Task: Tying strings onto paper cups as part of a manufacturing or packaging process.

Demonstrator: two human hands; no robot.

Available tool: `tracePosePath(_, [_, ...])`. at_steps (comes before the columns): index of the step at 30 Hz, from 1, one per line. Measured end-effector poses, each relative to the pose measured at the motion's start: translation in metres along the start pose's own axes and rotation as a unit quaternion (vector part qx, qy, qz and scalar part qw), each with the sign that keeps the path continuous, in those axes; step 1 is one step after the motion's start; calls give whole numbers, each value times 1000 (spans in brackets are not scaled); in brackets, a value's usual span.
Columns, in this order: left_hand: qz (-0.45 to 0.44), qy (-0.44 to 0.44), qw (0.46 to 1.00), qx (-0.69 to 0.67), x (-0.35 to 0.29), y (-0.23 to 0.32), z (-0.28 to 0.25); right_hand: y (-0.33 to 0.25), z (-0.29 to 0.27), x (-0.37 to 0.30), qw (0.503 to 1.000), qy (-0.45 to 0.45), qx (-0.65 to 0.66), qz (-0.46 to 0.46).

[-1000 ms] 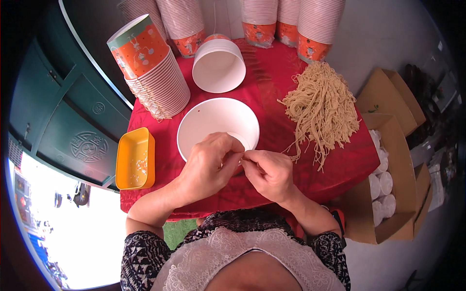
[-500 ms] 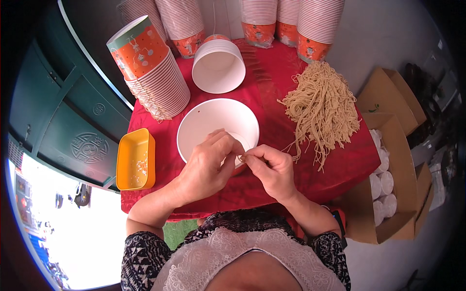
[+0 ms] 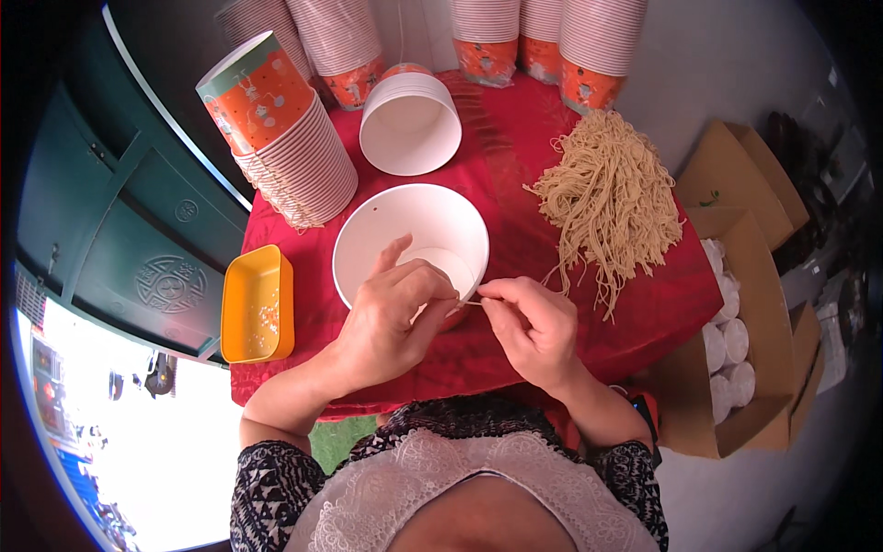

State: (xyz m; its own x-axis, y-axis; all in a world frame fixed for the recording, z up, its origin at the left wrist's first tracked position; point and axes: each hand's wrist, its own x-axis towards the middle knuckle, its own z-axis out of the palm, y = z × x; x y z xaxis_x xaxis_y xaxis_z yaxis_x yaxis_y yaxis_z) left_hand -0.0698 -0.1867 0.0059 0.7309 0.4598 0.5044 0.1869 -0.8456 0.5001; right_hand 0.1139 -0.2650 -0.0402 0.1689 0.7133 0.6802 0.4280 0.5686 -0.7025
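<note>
A large white paper bucket (image 3: 365,237) with an orange outside faces up in front of me, with a small hole in its far left wall. At its near right rim, my left hand (image 3: 386,317) pinches a thin beige cord (image 3: 472,303) between thumb and forefinger, its other fingers reaching over the bucket's mouth. The cord's other side is pinched in my right hand (image 3: 536,331), just right of the rim. A short stretch of it spans the small gap between my fingertips. To the right lies a loose heap of beige cords (image 3: 609,198).
A yellow plastic box (image 3: 241,317) with small white bits stands at the table's left edge. Behind it leans a tall stack of buckets (image 3: 303,166), cords hanging on its side. Another white bucket (image 3: 411,133) lies tipped farther back. A cardboard box (image 3: 759,322) holds white rolls at right.
My right hand has moved slightly right, away from my left, so the cord now shows between them. My left forefinger area has shifted, with one finger raised higher.
</note>
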Motion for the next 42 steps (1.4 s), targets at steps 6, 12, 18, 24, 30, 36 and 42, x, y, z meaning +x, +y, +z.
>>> tracePosePath(6, [-15, -23, 999, -16, 0, 0, -5, 5, -17, -10, 986, 26, -149, -72])
tracePosePath(12, [-33, -38, 998, -24, 0, -2, -6, 10, -14, -15, 988, 42, -129, -77])
tracePosePath(18, [-57, -25, 996, -66, 0, -4, -8, 15, -6, -20, 994, 23, -84, -65])
tracePosePath(24, [-63, -23, 995, -80, 0, -5, -7, 23, -2, -20, 996, 11, -81, -32])
tracePosePath(30, [-65, -68, 995, -21, 7, 1, -45, 33, -21, -10, 997, 20, -69, -7])
tracePosePath(36, [-39, -72, 963, 255, 16, -27, -77, 52, -51, 2, 994, 76, -78, 24])
tracePosePath(42, [23, -173, 957, 230, 3, -44, -71, 50, -67, 8, 994, 84, -42, 49])
